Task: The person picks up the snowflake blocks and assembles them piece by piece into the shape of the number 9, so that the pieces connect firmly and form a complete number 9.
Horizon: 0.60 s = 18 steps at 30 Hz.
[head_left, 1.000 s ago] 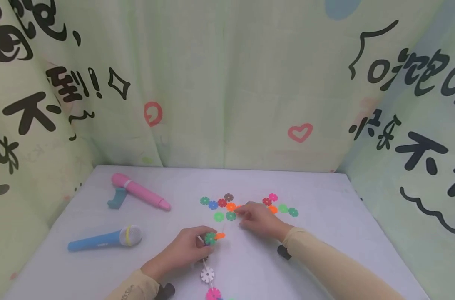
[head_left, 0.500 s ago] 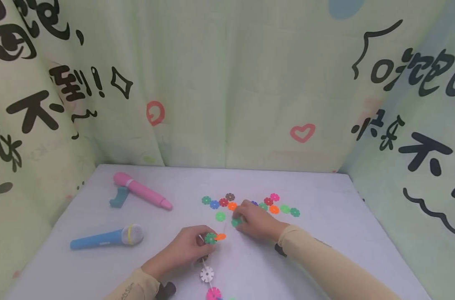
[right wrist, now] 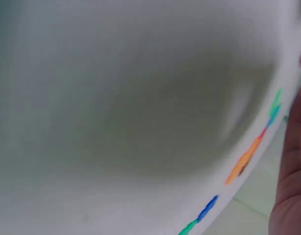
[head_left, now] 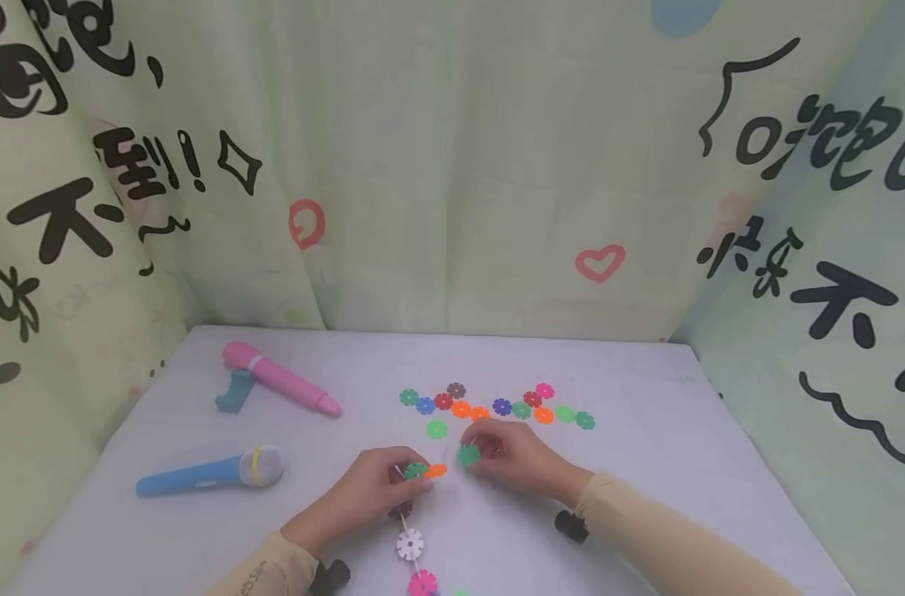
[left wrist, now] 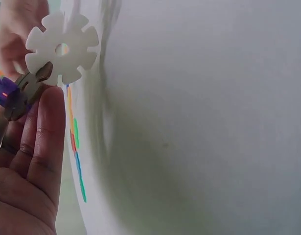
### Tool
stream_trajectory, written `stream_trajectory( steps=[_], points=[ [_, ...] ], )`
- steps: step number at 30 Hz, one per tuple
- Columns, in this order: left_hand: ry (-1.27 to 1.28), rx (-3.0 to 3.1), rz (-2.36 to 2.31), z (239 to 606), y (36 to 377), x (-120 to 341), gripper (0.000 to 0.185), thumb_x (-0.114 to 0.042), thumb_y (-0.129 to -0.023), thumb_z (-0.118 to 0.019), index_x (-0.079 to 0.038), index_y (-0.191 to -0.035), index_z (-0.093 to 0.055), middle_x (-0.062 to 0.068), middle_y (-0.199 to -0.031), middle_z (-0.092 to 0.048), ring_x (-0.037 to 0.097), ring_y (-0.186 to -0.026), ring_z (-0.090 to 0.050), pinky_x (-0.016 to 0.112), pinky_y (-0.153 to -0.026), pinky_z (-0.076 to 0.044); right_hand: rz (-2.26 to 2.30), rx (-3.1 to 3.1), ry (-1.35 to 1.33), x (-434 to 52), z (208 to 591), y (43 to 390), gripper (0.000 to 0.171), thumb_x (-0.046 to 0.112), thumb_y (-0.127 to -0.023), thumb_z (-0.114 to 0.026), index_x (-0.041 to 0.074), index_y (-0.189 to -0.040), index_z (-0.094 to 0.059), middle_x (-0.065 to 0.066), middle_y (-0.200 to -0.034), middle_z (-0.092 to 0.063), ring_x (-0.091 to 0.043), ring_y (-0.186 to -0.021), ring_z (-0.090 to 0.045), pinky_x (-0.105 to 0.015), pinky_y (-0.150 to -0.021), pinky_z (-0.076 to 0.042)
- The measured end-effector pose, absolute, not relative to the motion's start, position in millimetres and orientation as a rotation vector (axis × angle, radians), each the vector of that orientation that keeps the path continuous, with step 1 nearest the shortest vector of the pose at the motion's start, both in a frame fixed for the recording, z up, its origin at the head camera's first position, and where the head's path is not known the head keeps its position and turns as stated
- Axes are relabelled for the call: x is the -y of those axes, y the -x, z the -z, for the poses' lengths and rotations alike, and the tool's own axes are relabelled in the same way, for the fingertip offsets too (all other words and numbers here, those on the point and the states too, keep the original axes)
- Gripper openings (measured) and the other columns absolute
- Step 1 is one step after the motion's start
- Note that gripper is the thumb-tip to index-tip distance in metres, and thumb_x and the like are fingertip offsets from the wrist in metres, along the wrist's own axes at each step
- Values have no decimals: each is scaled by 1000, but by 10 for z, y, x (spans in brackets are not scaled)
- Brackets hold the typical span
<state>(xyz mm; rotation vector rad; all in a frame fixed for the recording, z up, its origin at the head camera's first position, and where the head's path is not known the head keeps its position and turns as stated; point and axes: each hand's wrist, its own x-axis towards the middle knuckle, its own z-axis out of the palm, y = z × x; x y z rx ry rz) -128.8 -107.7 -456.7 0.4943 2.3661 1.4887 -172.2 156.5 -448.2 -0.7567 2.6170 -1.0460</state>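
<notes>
While in hands (head_left: pixel 373 490) (head_left: pixel 525 459), discs (head_left: pixel 415 470) (head_left: pixel 468 455) below “不” (head_left: pixel 843 295).

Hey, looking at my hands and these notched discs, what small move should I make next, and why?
I'd probably ease the green disc over to the chain, near the orange disc. Your right hand pinches the green disc apart from the chain, while your left hand holds the chain, orange disc sticking out.
</notes>
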Motion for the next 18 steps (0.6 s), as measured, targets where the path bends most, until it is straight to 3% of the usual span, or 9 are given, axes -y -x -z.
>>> stream_trajectory(
  steps=[6, 18],
  points=[
    [-477, -2367, -1478, 4555, 1285, 1098, 22, -28, -90, -76, -14, -107, -71, -1, -68, -65, 15, -58, -60, 29, -51, -48, 1309, -2540, 819, -1514, 4389, 1517, 34, 7, -87, -78, 19, -117, -69, 14, -107, -67, -12, -89, -63, -29, -81, -55],
    [-511, -2325, -1476, 4526, 1281, 1066, 20, -23, -93, -73, -11, -109, -70, 0, -74, -66, 14, -65, -60, 28, -58, -50, 1449, -2460, 852, -1417, 4420, 1392, 35, 1, -85, -78, 7, -119, -68, 8, -111, -69, -15, -89, -65, -31, -80, -56]
  ],
)
